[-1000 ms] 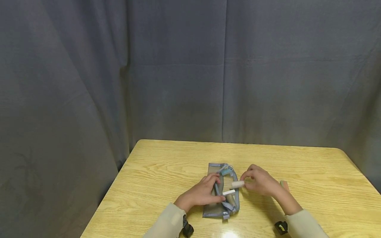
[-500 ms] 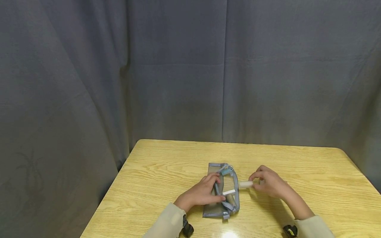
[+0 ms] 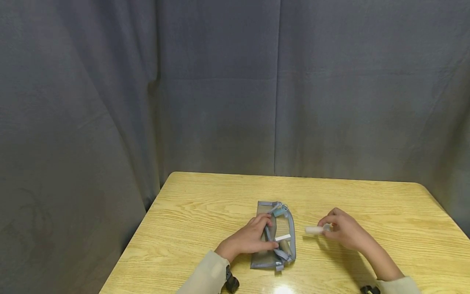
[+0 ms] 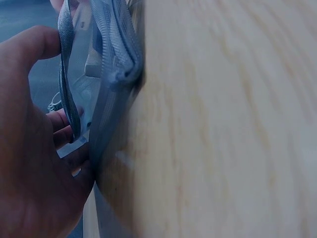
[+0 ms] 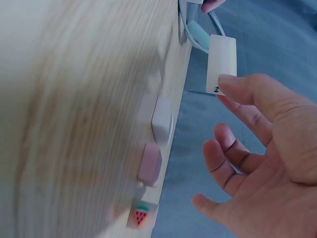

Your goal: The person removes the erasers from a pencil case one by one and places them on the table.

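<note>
A see-through mesh pencil case [image 3: 261, 259] with blue-grey edging lies unzipped on the table. My left hand [image 3: 244, 241] holds its mouth apart, fingers and thumb on the near edge. Inside show a white block [image 3: 282, 237] and a light blue item [image 3: 280, 211]. To the right of the case, my right hand [image 3: 344, 230] pinches a whitish eraser [image 5: 221, 59] by one end between thumb and index finger, above the table. The other fingers stay loosely bent. Below that hand, in the right wrist view, lie a white eraser [image 5: 162, 119] and a pink one [image 5: 150, 164].
Beside the pink eraser lies a small block with a watermelon picture [image 5: 141, 216], blurred at its edges. The wooden table [image 3: 205, 196] ends at the back before a grey-blue curtain [image 3: 220, 102]. Small black devices sit at both wrists.
My right hand has moved to the right, away from the pencil case, carrying the whitish eraser out from over its opening. My left hand and the case have stayed in place.
</note>
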Demonstrator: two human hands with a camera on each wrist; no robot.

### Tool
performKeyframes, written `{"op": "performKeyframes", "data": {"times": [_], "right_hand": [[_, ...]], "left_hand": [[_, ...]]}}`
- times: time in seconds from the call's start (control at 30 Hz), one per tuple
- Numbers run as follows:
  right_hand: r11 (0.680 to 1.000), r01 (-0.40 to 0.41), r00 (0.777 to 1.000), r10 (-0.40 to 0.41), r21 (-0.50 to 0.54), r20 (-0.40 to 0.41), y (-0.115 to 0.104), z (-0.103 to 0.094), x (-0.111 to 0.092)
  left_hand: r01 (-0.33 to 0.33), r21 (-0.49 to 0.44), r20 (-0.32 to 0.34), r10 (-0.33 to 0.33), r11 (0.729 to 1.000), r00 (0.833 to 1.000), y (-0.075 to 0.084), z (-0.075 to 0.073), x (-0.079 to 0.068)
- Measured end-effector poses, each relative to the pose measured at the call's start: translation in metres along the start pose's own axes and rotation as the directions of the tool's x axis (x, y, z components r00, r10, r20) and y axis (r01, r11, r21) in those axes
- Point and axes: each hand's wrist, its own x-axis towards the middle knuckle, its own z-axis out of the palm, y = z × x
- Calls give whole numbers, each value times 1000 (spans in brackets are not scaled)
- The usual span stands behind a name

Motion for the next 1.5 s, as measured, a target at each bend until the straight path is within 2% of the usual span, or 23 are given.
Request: {"op": "performKeyframes", "data": {"times": [0.23,0.83,1.5], "right_hand": [[1000,-15,1000,15,18,15,5,-4,-10],[999,-41,999,41,2,-17,12,-8,-28],[996,-74,997,75,-45,25,21,-5,-42]], "left_hand": [[1,9,4,-1,1000,1000,0,0,-1],[-9,10,5,9,1000,1000,0,0,1],[-11,7,5,11,1000,1000,1,-1,0]]}}
